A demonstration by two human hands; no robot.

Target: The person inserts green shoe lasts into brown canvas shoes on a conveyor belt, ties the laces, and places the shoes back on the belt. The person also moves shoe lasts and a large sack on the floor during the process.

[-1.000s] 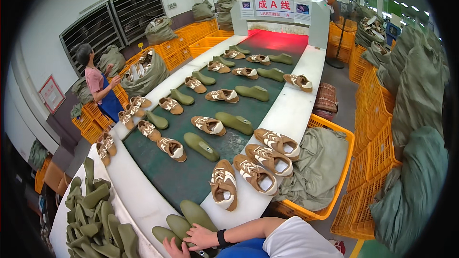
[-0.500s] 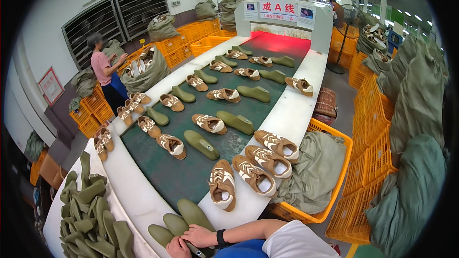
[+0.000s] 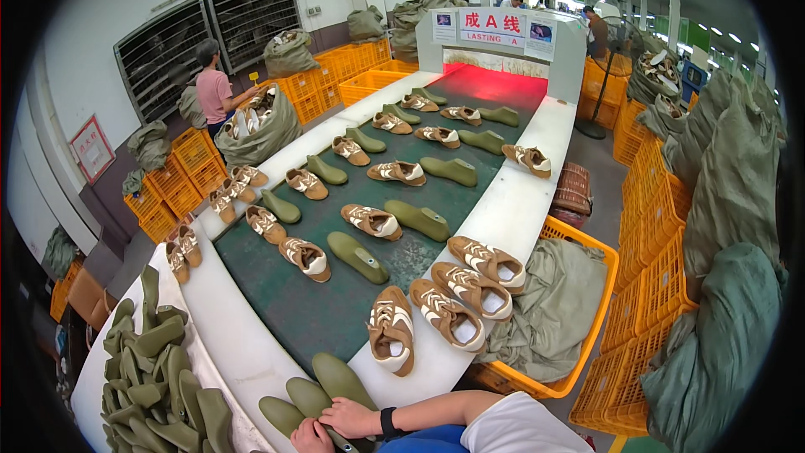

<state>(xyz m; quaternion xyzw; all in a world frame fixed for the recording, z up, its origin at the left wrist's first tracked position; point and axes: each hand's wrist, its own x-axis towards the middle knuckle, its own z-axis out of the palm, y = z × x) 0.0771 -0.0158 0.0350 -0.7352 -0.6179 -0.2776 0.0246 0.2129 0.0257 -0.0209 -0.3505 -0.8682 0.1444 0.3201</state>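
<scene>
At the near end of the conveyor, my left hand (image 3: 311,437) and my right hand (image 3: 350,418) are side by side, fingers curled over a green shoe last (image 3: 342,442). My hands partly cover it. Further green shoe lasts (image 3: 337,377) lie against my fingers, toes pointing away from me. Several brown suede sneakers (image 3: 392,331) with white stripes and laces stand on the white right-hand ledge just beyond my right hand. On the dark green belt (image 3: 251,285), more brown sneakers (image 3: 371,221) lie beside green lasts (image 3: 357,257).
To the left is a heap of green lasts (image 3: 155,394). An orange crate (image 3: 599,319) lined with grey-green cloth sits right of the ledge. Stacked orange crates (image 3: 646,302) and filled sacks (image 3: 738,176) line the right side. A person in pink (image 3: 215,92) stands beyond the left ledge.
The person in pink has turned toward the sack of shoes. My view has tilted slightly, so the scene sits a little lower. My hands stay in the same place on the lasts.
</scene>
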